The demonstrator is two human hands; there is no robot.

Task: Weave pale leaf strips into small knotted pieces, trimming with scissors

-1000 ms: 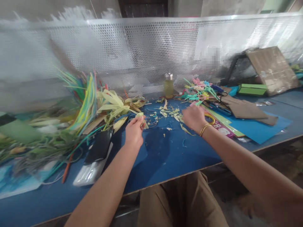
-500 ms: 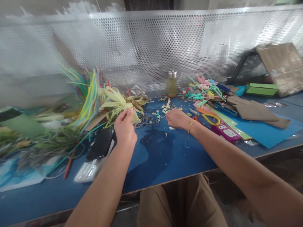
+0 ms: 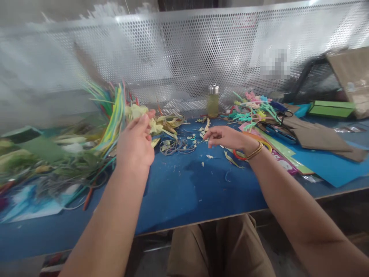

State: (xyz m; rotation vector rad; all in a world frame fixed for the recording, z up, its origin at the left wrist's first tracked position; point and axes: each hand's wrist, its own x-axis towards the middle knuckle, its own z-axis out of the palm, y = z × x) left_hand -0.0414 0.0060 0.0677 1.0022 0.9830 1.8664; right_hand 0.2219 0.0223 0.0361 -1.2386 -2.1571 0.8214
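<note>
My left hand (image 3: 135,144) is raised with its back to me, the fingers closed on a pale yellow leaf strip (image 3: 137,111) at the edge of a bundle of long coloured strips (image 3: 111,119). My right hand (image 3: 227,137) hovers low over the blue table (image 3: 187,192), fingers loosely spread and pointing left, nothing in it. A gold bracelet (image 3: 255,151) circles that wrist. Small pale scraps (image 3: 207,157) and a tangle of thin wire (image 3: 174,146) lie on the table between the hands.
A perforated metal screen (image 3: 184,57) walls off the back. A small bottle (image 3: 213,100) stands against it. To the right lie coloured craft pieces (image 3: 250,109), brown cardboard (image 3: 315,135), a green box (image 3: 331,109) and blue sheets (image 3: 328,165). Scissor handles (image 3: 236,154) peek from under my right wrist.
My left hand has lifted up and to the left with the yellow strip, towards the strip bundle. My right hand has risen off the table and its fingers have spread.
</note>
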